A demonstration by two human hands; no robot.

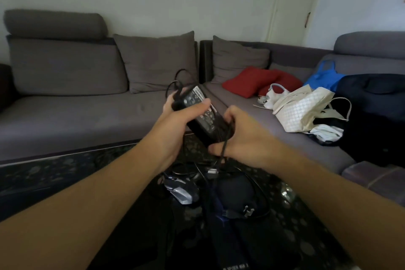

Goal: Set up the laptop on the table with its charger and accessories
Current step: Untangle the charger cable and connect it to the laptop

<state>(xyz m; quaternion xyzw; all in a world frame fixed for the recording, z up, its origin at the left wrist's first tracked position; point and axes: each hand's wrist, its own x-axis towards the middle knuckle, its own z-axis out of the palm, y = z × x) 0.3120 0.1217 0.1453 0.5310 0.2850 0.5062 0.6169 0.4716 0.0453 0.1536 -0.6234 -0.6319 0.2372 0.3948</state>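
A black charger brick point(200, 106) with a labelled face is raised above the dark table point(54, 173). My left hand point(175, 120) grips its upper end, thumb across the label. My right hand point(245, 138) holds the lower end and pinches the black cable point(223, 151), which hangs down between the fingers. Loops of the cable stick up behind the left hand. On the table below lie a silver and black mouse point(179, 190), a wall plug point(246, 212) and a dark blue pouch or mat point(236, 226). No laptop shows clearly.
A grey corner sofa point(76, 105) runs behind the table. On its right part lie red cushions point(252, 81), a white handbag point(302, 109), a blue bag point(324, 76) and a dark bag point(377, 105). A closed door point(291, 2) stands at the back right.
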